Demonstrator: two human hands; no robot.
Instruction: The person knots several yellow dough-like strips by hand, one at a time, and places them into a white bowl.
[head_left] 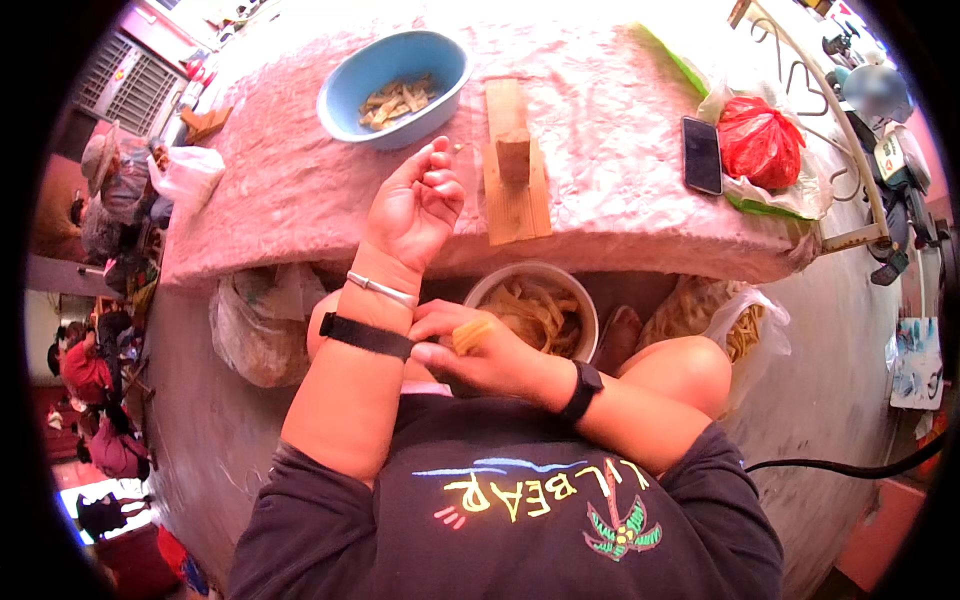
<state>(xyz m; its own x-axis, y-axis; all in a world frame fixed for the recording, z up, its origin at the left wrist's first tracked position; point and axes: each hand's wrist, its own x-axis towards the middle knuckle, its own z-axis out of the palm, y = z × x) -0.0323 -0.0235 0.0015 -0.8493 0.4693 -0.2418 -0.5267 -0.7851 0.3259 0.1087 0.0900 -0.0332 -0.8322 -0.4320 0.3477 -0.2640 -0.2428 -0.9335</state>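
Note:
My left hand (418, 205) is raised palm up over the near edge of the cloth-covered table (600, 150), its fingers curled and nothing visible in them. A silver bangle (382, 290) and a black band (365, 335) circle that arm. Lower down, my right hand (490, 355) touches the left forearm near the black band. A flat yellow strip (473, 335) is pinched in its fingers. Beneath the table edge, a white bucket (592, 325) holds similar yellowish strips (535, 310). On the table, a wooden plank (518, 215) carries an upright wood block (514, 155).
Pale cut pieces lie in a blue basin (345, 85) at the back. At right are a phone (702, 155), a red plastic bag (760, 142) and a metal rack (855, 240). Plastic bags (262, 325) stand under the table. People (85, 370) are at far left.

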